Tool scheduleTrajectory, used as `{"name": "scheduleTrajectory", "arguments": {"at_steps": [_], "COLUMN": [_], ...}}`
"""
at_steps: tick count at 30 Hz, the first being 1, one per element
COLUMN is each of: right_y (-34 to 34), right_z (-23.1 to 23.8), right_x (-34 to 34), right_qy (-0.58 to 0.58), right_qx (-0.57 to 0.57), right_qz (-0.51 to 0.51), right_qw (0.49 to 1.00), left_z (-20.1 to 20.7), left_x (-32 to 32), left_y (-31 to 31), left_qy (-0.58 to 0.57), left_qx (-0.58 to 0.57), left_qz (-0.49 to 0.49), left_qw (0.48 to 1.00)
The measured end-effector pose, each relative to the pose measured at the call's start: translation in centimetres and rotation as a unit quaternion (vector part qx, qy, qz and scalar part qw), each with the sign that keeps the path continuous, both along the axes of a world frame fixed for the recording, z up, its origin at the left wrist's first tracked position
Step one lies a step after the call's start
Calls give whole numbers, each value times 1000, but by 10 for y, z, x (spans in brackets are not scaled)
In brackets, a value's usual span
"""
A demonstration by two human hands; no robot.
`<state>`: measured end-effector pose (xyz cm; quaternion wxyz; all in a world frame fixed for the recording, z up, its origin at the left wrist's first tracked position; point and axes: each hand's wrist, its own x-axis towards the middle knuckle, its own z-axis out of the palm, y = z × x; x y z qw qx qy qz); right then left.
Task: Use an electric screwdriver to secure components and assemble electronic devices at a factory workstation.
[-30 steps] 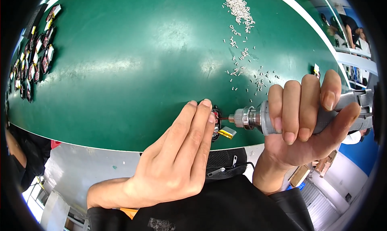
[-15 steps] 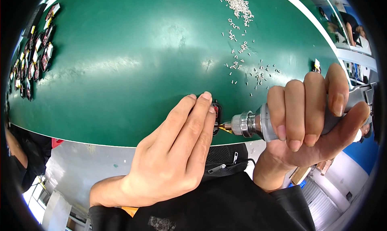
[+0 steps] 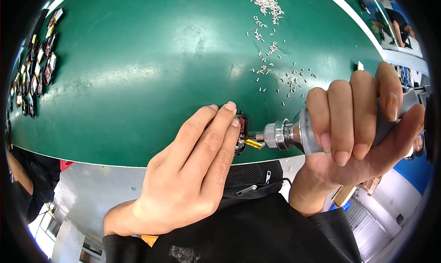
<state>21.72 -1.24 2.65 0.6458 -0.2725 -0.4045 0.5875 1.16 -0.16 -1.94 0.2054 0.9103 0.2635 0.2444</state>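
Small black casing (image 3: 246,120) lies on green table (image 3: 138,111) near its front edge, red part (image 3: 242,123) inside mostly covered. Left hand (image 3: 186,164): fingers extended over casing's left side, thumb hidden; cannot tell whether it pinches or only presses. Right hand (image 3: 353,130) clenched round grey driver (image 3: 301,132), bit reaching casing; exact tip contact too small to make out. Whitish mark (image 3: 183,254) on black clothing (image 3: 234,235), unreadable. Black zipped pouch (image 3: 252,178) below table edge, contents hidden. More casings (image 3: 49,70) far left, red parts inside, outermost blurred.

A black top (image 3: 257,235) with black sleeves (image 3: 337,231) bears a mottled whitish patch (image 3: 184,254).
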Motion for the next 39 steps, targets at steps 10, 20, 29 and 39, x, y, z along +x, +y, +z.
{"name": "scheduleTrajectory", "arguments": {"at_steps": [10, 20, 29, 39], "right_y": [-10, -17, -16, -17], "right_z": [-10, -20, -21, -21], "right_x": [-8, -17, -14, -11], "right_qy": [198, 245, 235, 236], "right_qx": [-10, -31, -31, -31], "right_qz": [-33, -64, -68, -73], "right_qw": [980, 967, 969, 968], "left_z": [0, -6, -6, -6], "left_x": [0, 3, 1, 2], "left_y": [-4, -7, -6, -7], "left_qy": [-18, -38, -38, -40], "left_qx": [-41, -10, -20, -27], "left_qz": [-4, 14, 8, 11], "left_qw": [999, 999, 999, 999]}}
